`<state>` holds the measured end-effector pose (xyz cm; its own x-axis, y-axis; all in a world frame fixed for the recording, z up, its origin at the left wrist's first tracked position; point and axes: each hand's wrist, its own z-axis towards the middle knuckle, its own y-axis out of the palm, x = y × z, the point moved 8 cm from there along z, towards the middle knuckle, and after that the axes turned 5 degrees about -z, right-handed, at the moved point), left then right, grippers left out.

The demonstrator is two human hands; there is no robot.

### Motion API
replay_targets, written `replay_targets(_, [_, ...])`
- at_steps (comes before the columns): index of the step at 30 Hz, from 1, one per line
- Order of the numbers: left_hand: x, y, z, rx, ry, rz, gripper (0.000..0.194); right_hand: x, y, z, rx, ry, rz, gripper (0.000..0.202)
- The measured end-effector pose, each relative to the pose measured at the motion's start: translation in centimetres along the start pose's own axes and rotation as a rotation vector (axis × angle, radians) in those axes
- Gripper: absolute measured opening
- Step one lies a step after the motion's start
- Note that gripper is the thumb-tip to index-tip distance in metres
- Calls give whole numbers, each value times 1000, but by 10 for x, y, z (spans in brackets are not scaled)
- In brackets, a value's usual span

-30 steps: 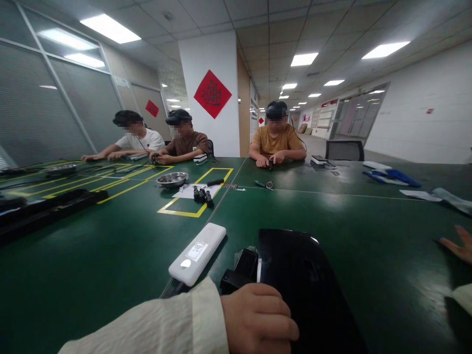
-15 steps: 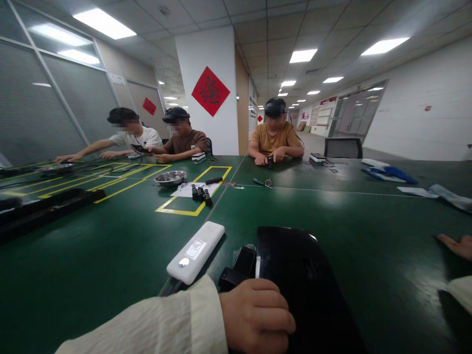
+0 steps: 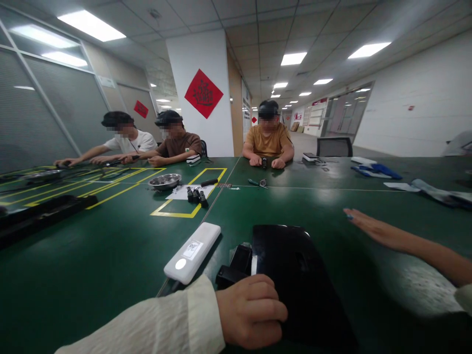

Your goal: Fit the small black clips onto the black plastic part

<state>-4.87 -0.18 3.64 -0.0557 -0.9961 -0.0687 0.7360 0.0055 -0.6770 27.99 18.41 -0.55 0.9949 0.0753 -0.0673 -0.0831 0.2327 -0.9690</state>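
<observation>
My left hand [image 3: 251,310] reaches in from the bottom in a cream sleeve. Its fingers are curled over the left edge of a glossy black panel [image 3: 291,275]; whatever lies under them is hidden. Just beyond that hand, black block-shaped parts [image 3: 236,265] touch the panel's left side. A white, rounded, oblong device [image 3: 193,253] with a label lies to their left. On the far right, my right hand [image 3: 368,229] stretches out flat above the green table, fingers extended and holding nothing, apart from the panel. Blue shows at its fingertips.
A metal bowl [image 3: 164,181], several black cylindrical parts [image 3: 197,196] and green-handled pliers [image 3: 258,183] occupy the green table [image 3: 121,275]. A long black tray [image 3: 47,216] is at left. Three people sit across; blue cloth [image 3: 378,171] lies at far right.
My right hand has swept in from the right edge toward the panel, fingers stretched out. My left hand stays at the panel's edge. The whole view has shifted slightly.
</observation>
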Motion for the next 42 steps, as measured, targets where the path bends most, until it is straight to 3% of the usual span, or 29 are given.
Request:
replay_targets(2, [-1, 2, -1, -49, -16, 4, 18, -50, 17, -19, -179, -186, 64, 55])
replay_targets(4, [-2, 2, -1, -69, -37, -5, 16, -91, 19, -37, -202, -339, 84, 59])
replay_targets(7, [-3, -2, 0, -25, -57, -21, 17, -121, 19, -52, -208, -401, 72, 62])
replay_targets(13, [3, 3, -1, -34, 8, -17, 23, -114, 27, -50, -224, -322, 80, 72])
replay_targets(17, [2, 3, -2, 4, 10, -20, 24, -112, 47, -55, -313, -321, 102, 68])
replay_targets(20, [1, 2, -1, 8, 3, -57, 24, -113, 51, -59, -359, -278, 139, 65])
replay_targets(23, [3, 2, 0, -29, 1, -54, 26, -111, 38, -59, -364, -172, 230, 65])
replay_targets(27, [4, 0, 1, -40, 0, -11, 27, -126, 3, -63, -243, -122, 375, 62])
replay_targets(30, [4, -6, 2, 25, -4, -34, 26, -168, -17, -75, -191, -316, 349, 54])
replay_targets(35, [2, -5, -1, 15, -48, -31, 23, -260, -31, -110, -186, -867, 223, 42])
replay_targets(39, [2, 1, -16, -25, -13, -51, 14, -302, -32, -108, -131, -1016, 205, 56])
replay_targets(42, [1, 14, -29, -138, 12, -36, 16, -322, -25, -101, -97, -1111, 189, 59])
